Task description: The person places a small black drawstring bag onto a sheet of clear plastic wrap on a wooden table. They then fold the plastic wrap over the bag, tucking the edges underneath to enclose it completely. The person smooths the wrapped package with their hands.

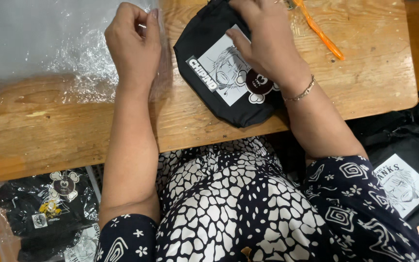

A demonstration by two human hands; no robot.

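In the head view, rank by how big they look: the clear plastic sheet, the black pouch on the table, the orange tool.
1. Clear plastic sheet, largest, cut off by the frame.
2. Black pouch, partly under the right hand.
3. Orange tool, thin, clearly smallest.

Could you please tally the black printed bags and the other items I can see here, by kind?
Black bags, loose: 2 (under right hand at; lower right)
Black bags, wrapped: 1
Clear plastic sheet, at left hand: 1
Orange tool: 1
Total: 5
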